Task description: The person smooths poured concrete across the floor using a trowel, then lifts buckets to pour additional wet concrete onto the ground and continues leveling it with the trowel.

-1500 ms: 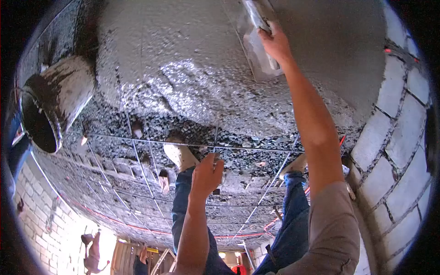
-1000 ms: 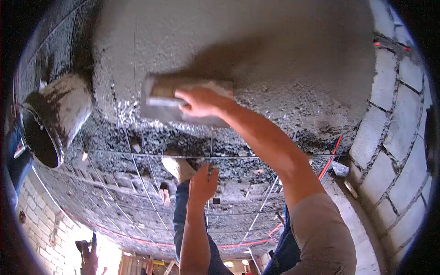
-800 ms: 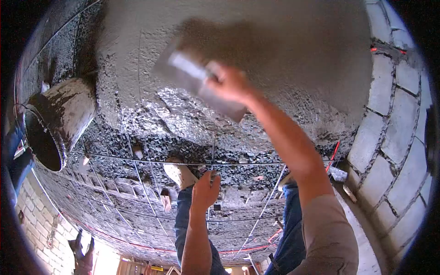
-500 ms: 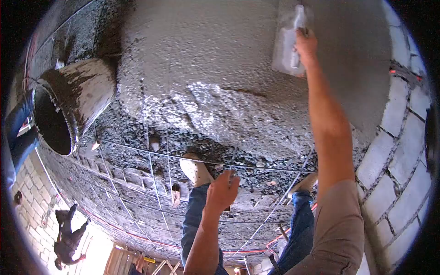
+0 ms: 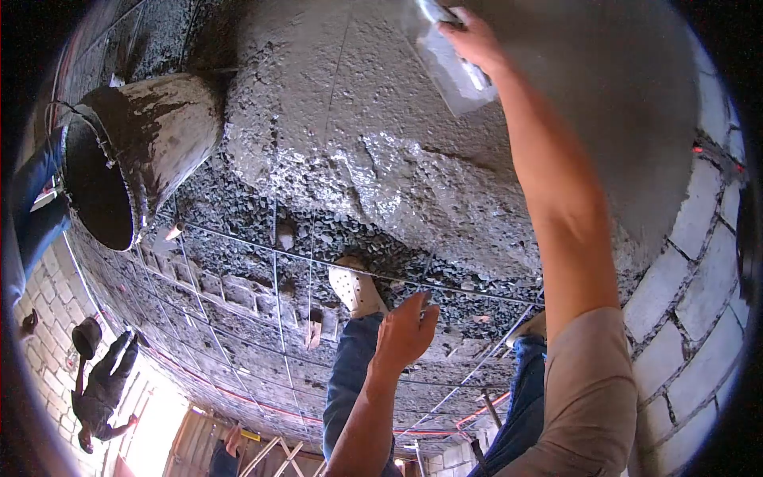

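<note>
Over the wet concrete (image 5: 358,95), the trowel (image 5: 455,73) lies beneath the right hand (image 5: 477,44), which is wrapped around it; on the concrete's near side, the left hand (image 5: 404,335) half-curls, any hold unclear.

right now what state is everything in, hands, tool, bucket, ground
right hand: closed around trowel handle
trowel: gripped, blade over concrete, contact unclear
left hand: fingers loosely curled
bucket: smeared outside, mouth uncovered, contents unclear
concrete: wet, smoother at upper right, rough beside gravel
gravel: loose, exposed
</note>
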{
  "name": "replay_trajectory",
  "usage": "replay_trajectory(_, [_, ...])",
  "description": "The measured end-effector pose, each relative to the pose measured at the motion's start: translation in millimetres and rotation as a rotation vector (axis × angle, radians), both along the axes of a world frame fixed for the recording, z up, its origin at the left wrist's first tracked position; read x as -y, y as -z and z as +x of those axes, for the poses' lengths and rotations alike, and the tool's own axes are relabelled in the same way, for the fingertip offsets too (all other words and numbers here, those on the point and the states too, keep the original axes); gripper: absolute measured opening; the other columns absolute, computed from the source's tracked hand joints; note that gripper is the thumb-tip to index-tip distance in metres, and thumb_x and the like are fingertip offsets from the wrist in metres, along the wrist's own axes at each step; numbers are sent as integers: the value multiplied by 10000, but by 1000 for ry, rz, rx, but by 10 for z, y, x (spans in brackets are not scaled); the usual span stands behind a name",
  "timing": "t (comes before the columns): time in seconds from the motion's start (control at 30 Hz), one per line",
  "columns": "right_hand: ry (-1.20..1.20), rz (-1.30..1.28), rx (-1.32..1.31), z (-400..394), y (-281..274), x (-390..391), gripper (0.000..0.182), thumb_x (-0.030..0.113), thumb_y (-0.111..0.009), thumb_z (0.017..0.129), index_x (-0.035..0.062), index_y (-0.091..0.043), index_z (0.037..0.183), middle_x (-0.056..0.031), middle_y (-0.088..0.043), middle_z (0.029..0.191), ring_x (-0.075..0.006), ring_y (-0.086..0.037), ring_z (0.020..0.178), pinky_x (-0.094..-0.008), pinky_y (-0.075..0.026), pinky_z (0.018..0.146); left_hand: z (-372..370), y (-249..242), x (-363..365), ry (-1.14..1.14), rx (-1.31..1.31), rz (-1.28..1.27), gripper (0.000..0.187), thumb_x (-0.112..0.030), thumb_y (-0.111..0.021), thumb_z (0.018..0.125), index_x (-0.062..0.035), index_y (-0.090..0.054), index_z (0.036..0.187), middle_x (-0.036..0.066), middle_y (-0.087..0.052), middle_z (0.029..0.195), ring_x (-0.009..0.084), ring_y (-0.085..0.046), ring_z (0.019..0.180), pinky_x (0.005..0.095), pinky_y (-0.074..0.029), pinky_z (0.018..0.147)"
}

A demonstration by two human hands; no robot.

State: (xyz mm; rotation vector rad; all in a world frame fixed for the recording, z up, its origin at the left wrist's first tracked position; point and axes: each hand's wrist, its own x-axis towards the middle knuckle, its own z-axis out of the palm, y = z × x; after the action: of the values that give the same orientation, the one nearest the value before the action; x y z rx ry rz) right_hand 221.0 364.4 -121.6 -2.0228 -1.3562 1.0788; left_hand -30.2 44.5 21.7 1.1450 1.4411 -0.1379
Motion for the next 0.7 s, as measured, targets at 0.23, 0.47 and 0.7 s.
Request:
replay_trajectory(0.23, [-531,15,-85,-596,68,354,360,290,-585,807,122,-510,1117,-75,-634,858,-154,-581,642,-323,-463,565,12,-11,-95,37,-25,-7,310,-264,-509,841,-11,-539,1018,217,-597,924,373,-588,818,421,-463,707])
replay_trajectory(0.47, [-974,-151,-203,-798,-201,1587,399,214,-579,770,132,-500,1153,-128,-614,865,-271,-596,797,-397,-469,714,15,108,-19,170,-106,97,334,-263,-516,853,-31,-519,1093,200,-604,939,337,-619,800,412,-480,677])
replay_trajectory(0.7, [-194,8,52,-32,-236,1716,339,186,-541,762,53,-438,1055,-213,-590,841,-354,-585,779,-469,-456,652,139,212,184,176,-52,-31,350,-273,-514,858,-20,-528,1099,154,-624,896,252,-596,823,346,-442,707])
